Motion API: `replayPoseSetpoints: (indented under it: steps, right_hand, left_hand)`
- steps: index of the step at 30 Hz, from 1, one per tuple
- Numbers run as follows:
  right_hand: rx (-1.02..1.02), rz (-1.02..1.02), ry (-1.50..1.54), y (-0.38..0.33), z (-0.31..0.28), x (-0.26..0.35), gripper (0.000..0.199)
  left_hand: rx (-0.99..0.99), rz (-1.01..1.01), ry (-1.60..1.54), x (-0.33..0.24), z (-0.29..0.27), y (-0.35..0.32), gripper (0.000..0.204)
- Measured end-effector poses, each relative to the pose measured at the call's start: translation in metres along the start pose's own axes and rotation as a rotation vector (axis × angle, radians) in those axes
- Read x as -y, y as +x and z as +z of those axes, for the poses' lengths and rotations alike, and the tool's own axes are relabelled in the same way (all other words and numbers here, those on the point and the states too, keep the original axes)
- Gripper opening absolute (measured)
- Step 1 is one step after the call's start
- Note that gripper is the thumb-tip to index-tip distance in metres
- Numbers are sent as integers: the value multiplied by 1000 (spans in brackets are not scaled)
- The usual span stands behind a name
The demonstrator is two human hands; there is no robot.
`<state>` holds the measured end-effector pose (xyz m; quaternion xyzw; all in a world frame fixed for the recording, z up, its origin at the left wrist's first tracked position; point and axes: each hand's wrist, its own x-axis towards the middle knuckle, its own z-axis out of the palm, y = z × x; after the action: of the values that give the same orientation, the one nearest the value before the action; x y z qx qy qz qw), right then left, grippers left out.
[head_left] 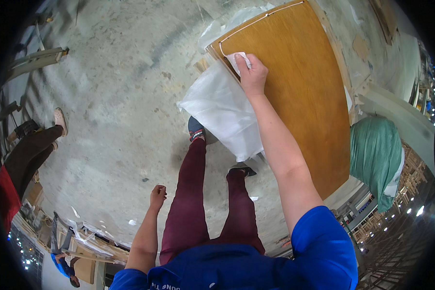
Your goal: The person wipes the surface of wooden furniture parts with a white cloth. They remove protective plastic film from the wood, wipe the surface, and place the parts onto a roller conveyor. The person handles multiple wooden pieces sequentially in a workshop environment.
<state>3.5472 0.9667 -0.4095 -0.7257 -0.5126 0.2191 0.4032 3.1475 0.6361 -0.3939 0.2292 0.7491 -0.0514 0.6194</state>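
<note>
My right hand [254, 77] reaches to the near left corner of a brown wooden panel [295, 87]. Its thumb and fingers pinch a small white cloth or paper piece [238, 62] against the panel's edge. A thin white cord [246, 30] runs along the panel's far left edge, ending close to this hand. Beneath the corner hangs a translucent white wrapping sheet [222, 111], draped toward the floor. Low at my left side, over the concrete, my left hand [158, 196] hangs with loosely curled fingers and nothing visible in it.
Green cloth [376, 154] covers something right of the panel, beside a pale beam [396, 106]. On the left stands a person in dark trousers [31, 150], near a metal frame [36, 60]. Another person in blue [63, 263] is at the lower left. Scraps lie on the concrete floor [116, 96].
</note>
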Motion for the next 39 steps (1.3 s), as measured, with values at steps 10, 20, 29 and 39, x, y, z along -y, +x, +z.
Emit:
replayPoseSetpoints:
  steps: [10, 20, 29, 39]
  right_hand:
    - [-11, 22, -41, -9, -6, -1, 32]
    - [-58, 25, -66, -49, -48, -20, 32]
    - [-112, 116, -81, -107, -101, -43, 30]
    - [-187, 231, -77, -162, -147, -64, 25]
  left_hand:
    - [43, -3, 31, -1, 11, -3, 19]
    - [87, 14, 90, -16, 16, -1, 19]
    - [117, 21, 157, -31, 34, 0, 19]
    - [122, 78, 251, -44, 50, 1, 18]
